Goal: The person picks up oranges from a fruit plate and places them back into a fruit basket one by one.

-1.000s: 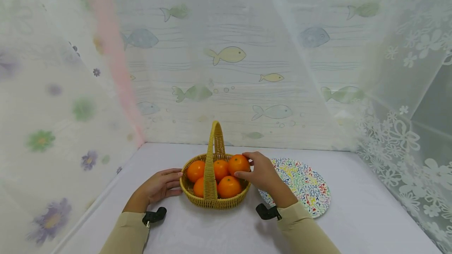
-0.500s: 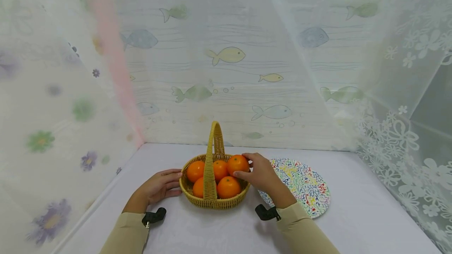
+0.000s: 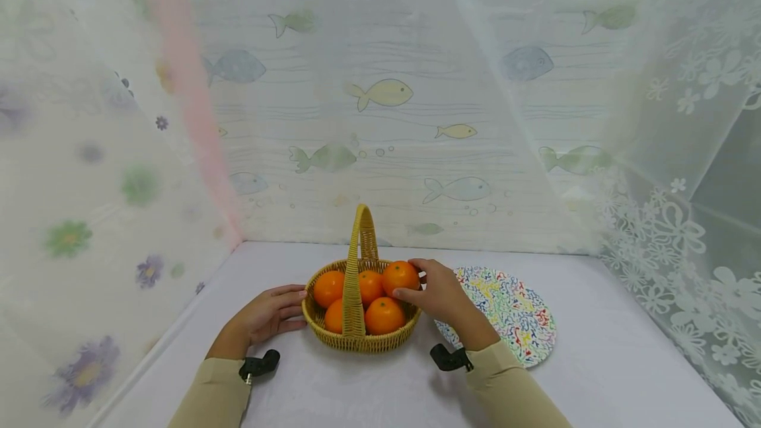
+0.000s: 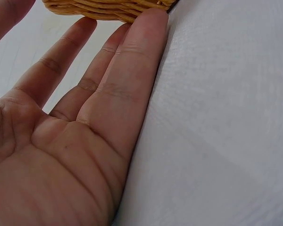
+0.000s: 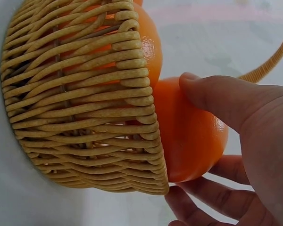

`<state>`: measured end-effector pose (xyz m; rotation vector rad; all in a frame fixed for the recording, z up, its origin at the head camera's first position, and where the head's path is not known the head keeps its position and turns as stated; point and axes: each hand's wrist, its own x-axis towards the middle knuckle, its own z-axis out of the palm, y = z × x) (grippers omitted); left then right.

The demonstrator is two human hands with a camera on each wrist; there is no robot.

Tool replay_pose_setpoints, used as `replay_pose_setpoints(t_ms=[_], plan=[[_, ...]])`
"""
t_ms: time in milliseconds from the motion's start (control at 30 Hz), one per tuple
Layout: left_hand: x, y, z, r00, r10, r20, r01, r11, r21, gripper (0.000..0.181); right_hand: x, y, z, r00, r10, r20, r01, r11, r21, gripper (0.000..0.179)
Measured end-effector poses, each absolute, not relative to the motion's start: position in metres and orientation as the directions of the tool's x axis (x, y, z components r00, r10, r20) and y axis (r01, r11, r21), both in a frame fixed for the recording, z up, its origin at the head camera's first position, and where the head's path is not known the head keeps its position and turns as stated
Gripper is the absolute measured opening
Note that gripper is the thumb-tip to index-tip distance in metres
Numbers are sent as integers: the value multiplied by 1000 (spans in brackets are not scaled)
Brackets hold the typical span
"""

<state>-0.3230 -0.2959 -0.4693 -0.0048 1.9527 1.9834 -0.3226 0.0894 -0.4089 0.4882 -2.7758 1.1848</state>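
Note:
A yellow wicker basket point(image 3: 364, 343) with a tall arched handle stands mid-table and holds several oranges. My left hand point(image 3: 270, 314) touches the basket's left side with nearly straight fingers; in the left wrist view the fingertips point(image 4: 151, 23) meet the wicker wall. At the right rim, my right hand point(image 3: 441, 290) grips the upper right orange point(image 3: 399, 276) between thumb and fingers. The right wrist view shows the thumb on one side of that orange point(image 5: 193, 136) and the fingers on the other, while it bulges above the basket rim. Another orange point(image 3: 385, 316) lies just in front of it.
A round board point(image 3: 517, 316) with a multicoloured squiggle pattern lies to the right, partly behind my right forearm. White cloth covers the table point(image 3: 357, 392). A fish-print curtain point(image 3: 380, 117) hangs behind, with sheer flowered curtains at both sides.

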Motion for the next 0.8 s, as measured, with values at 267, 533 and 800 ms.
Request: replay_pose_setpoints(t_ms=[267,533,800], plan=[[-325,-294,-468,-933,266,-242,-248,13,969,72,-319,94,-401,-948,-270,171,-311,660,-684,76],[-323,-292,-466,-931,278,-239,-241,25,970,71,-319,101,-398,-949,-265,170,-306,653,-692,78],[-315,-274,-449,-990,74,-123,-96,303,948,60,-318,113,-392,-949,-255,183,-310,665,-680,66]])
